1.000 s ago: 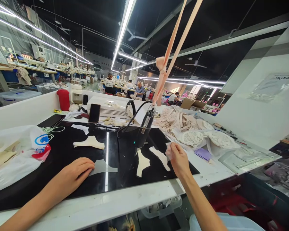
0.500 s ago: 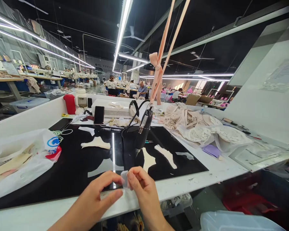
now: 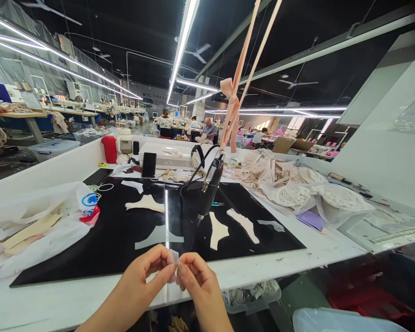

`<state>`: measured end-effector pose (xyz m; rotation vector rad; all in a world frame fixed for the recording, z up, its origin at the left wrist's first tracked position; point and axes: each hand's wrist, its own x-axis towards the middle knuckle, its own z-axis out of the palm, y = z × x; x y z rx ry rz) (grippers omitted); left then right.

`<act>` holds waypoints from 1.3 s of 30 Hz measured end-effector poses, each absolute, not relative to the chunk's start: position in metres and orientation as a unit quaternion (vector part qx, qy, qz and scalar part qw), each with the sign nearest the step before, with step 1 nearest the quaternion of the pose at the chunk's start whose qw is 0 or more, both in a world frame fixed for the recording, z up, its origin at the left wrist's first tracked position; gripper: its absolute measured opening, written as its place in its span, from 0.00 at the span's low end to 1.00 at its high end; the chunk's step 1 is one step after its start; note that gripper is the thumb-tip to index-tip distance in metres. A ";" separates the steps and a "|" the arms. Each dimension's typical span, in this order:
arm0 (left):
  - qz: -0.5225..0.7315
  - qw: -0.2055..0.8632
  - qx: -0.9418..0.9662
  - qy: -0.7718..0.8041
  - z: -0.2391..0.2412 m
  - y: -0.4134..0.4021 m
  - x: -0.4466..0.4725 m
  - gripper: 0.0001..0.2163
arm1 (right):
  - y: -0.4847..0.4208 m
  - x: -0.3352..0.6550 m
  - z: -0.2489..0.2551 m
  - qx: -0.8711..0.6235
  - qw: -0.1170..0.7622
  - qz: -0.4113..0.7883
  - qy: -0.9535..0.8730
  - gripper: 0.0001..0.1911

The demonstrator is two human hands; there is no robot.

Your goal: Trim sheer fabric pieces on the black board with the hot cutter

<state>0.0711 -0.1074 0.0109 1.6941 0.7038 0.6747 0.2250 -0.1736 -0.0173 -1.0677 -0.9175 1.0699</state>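
My left hand (image 3: 143, 281) and my right hand (image 3: 197, 283) meet at the near edge of the table, fingertips pinched together on a small translucent film piece (image 3: 174, 256). Beyond them lies a black work mat (image 3: 117, 240) with cream fabric cut-outs (image 3: 217, 230) and a clear film shape (image 3: 158, 236) on it. A black hand-held tool (image 3: 209, 189) hangs on pink straps (image 3: 232, 106) over the mat, its tip pointing down.
A white plastic bag (image 3: 38, 221) with fabric strips lies at the left. Lace pieces are heaped (image 3: 290, 189) at the right. A phone (image 3: 148, 164), a white box and a red container (image 3: 109, 149) stand at the back. Other people work at distant tables.
My right hand brought the small film piece from the mat's right side to the table's front edge. My left hand left the mat and joined it in a pinch.
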 end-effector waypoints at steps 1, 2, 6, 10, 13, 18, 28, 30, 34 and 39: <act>0.275 0.545 0.730 0.306 0.013 -0.108 0.068 0.13 | -0.173 0.226 -0.019 -0.462 0.626 0.484 -0.401 0.27; 0.260 0.532 0.743 0.312 0.016 -0.109 0.066 0.13 | -0.172 0.226 -0.021 -0.454 0.616 0.504 -0.400 0.28; 0.207 0.499 0.779 0.318 0.024 -0.112 0.059 0.13 | -0.170 0.222 -0.028 -0.395 0.596 0.586 -0.381 0.28; 0.174 0.485 0.794 0.321 0.026 -0.114 0.055 0.13 | -0.169 0.219 -0.028 -0.390 0.627 0.601 -0.306 0.24; 0.159 0.473 0.799 0.336 0.026 -0.114 0.050 0.13 | -0.170 0.223 -0.026 -0.410 0.636 0.584 -0.294 0.22; 0.177 0.466 0.787 0.364 0.022 -0.108 0.038 0.14 | -0.172 0.233 -0.017 -0.447 0.643 0.539 -0.310 0.23; 0.277 0.587 0.649 0.398 0.010 -0.099 0.026 0.16 | -0.178 0.248 -0.012 -0.522 0.634 0.466 -0.329 0.21; 0.291 0.624 0.607 0.398 0.014 -0.102 0.027 0.17 | -0.179 0.252 -0.014 -0.541 0.628 0.451 -0.332 0.22; 0.312 0.653 0.562 0.401 0.018 -0.104 0.028 0.18 | -0.178 0.256 -0.015 -0.566 0.615 0.436 -0.333 0.23; 0.327 0.649 0.546 0.416 0.015 -0.101 0.027 0.20 | -0.179 0.253 -0.011 -0.574 0.619 0.425 -0.326 0.24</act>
